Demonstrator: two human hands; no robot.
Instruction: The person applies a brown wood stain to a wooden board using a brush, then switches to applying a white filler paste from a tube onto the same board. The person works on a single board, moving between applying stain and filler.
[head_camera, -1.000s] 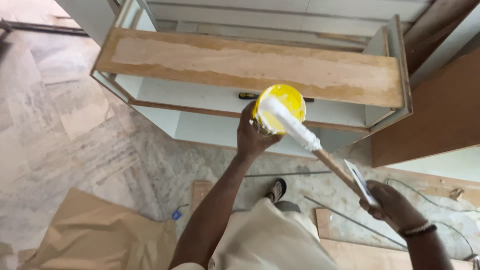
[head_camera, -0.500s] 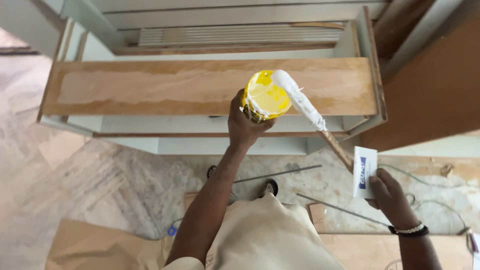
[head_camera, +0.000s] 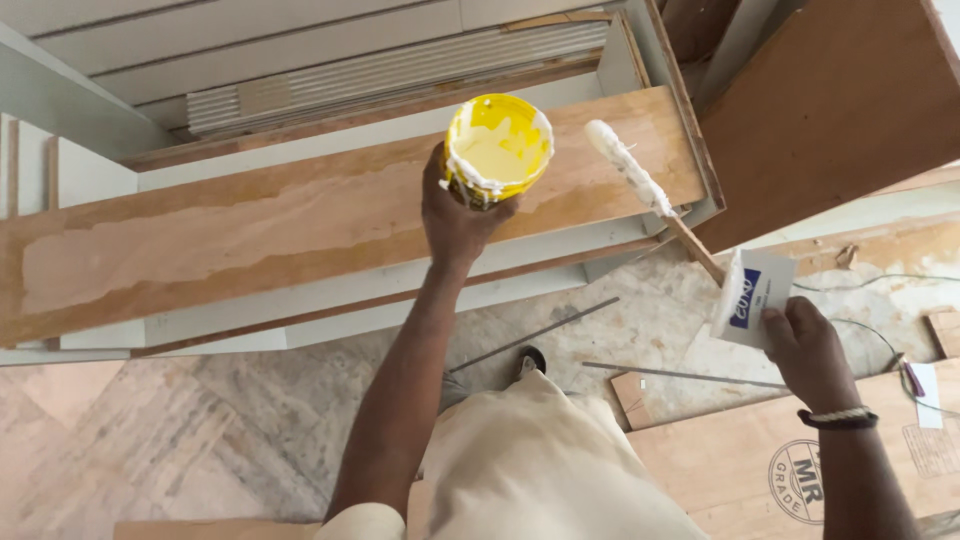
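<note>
Holding a round yellow plastic can (head_camera: 497, 148) smeared with white paste around its rim, the left hand (head_camera: 456, 215) has its grip clenched about the can's lower wall, at about 12 o'clock from the person's body. The can hangs over a long brown plywood board (head_camera: 250, 240) with a paler, coated patch along its middle, which lies across a white cabinet frame (head_camera: 330, 290). At 2 o'clock the right hand (head_camera: 805, 345), wearing a pale beaded wristband (head_camera: 838, 416), grasps a white rectangular card with a blue mark (head_camera: 752, 298) together with the lower end of a wooden stick (head_camera: 695, 250). The stick's upper end is thick with white paste (head_camera: 628, 166) and reaches over the board's right end, just beside the can but apart from it. Below lie a marbled stone floor (head_camera: 200, 440) and thin metal rods (head_camera: 540, 335).
</note>
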